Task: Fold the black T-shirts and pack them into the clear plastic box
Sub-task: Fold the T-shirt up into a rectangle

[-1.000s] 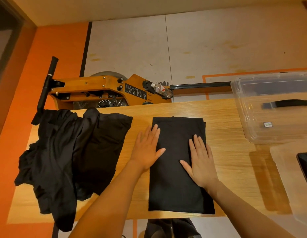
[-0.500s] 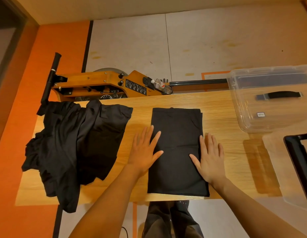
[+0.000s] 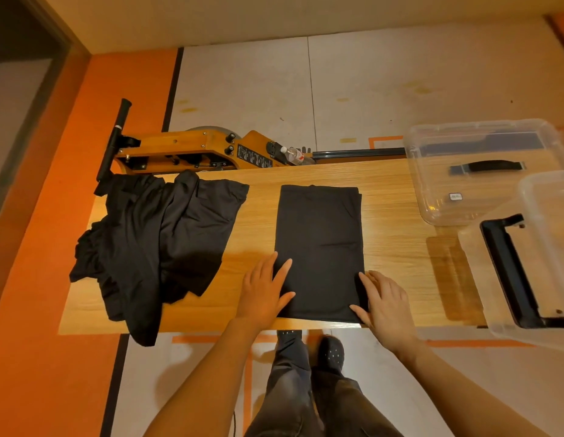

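The folded black T-shirt point(image 3: 320, 250) lies flat at the centre of the tabletop point(image 3: 394, 247), reaching its near edge. The left hand point(image 3: 263, 293) and right hand point(image 3: 383, 302) rest flat, fingers straight, on its near corners. Unfolded shirts point(image 3: 154, 238) overhang the left edge. The clear box point(image 3: 489, 171) occupies the far right corner; its small label point(image 3: 455, 196) is unreadable.

You can read no text here. The black plate point(image 3: 254, 157) on the far orange machine point(image 3: 192, 151) carries white print, and the clear box point(image 3: 482, 171) bears a small sticker point(image 3: 455, 196); both are illegible.
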Demonstrator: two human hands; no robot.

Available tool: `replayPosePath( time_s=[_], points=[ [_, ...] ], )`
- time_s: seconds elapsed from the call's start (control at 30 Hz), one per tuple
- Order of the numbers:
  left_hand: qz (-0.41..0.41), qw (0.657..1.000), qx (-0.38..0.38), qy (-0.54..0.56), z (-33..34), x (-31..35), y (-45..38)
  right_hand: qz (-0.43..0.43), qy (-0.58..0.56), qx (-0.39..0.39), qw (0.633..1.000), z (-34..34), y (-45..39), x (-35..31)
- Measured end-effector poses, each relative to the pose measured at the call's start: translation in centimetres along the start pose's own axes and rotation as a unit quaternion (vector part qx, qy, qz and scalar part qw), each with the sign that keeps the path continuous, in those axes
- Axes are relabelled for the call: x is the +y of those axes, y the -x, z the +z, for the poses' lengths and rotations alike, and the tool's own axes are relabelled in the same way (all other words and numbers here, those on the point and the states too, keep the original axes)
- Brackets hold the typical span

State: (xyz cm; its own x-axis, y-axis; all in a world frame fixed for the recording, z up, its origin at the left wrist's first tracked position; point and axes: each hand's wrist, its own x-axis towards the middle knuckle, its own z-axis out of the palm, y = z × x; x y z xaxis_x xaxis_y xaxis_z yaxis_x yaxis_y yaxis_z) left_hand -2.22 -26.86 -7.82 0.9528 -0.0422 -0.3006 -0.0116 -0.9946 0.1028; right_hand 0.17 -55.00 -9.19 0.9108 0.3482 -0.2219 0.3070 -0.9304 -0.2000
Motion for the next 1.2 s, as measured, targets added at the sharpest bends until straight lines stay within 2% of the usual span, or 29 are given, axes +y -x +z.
replayPosePath(
  time_s=[0.13,0.23,0.33,0.5,0.9,1.0,1.07,1.13,1.2],
  points=[
    [0.007,0.999,-0.006,0.035,-0.6,1.0,1.6,-0.068,-0.021,-0.008,0.997,-0.4,1.0,-0.3],
    [0.024,0.998,0.0,0.06,-0.9,1.5,2.2,-0.109,-0.033,-0.07,0.991,-0.7,1.5,-0.7],
    [0.051,0.997,-0.033,0.055,-0.7,1.1,2.7,-0.111,-0.032,-0.107,0.988,-0.8,1.8,-0.7],
    [0.055,0.994,-0.065,0.067,0.0,0.2,3.2,-0.088,-0.044,-0.101,0.99,-1.2,1.8,0.2],
    [0.005,0.996,-0.037,0.082,0.8,0.0,3.3,-0.1,-0.079,-0.112,0.985,-1.0,1.0,1.5],
    [-0.017,0.994,-0.035,0.104,0.6,0.1,3.0,-0.066,-0.114,-0.112,0.985,-1.4,0.9,1.1],
    [-0.05,0.987,-0.029,0.147,0.3,0.0,2.9,-0.007,-0.175,-0.094,0.98,-1.9,0.7,0.6],
    [-0.092,0.974,-0.024,0.204,-0.2,-0.1,2.8,0.07,-0.266,-0.072,0.959,-2.4,0.4,0.1],
    [-0.129,0.953,-0.02,0.272,-0.7,-0.1,2.3,0.141,-0.369,-0.053,0.917,-2.8,-0.2,-0.2]
  ],
)
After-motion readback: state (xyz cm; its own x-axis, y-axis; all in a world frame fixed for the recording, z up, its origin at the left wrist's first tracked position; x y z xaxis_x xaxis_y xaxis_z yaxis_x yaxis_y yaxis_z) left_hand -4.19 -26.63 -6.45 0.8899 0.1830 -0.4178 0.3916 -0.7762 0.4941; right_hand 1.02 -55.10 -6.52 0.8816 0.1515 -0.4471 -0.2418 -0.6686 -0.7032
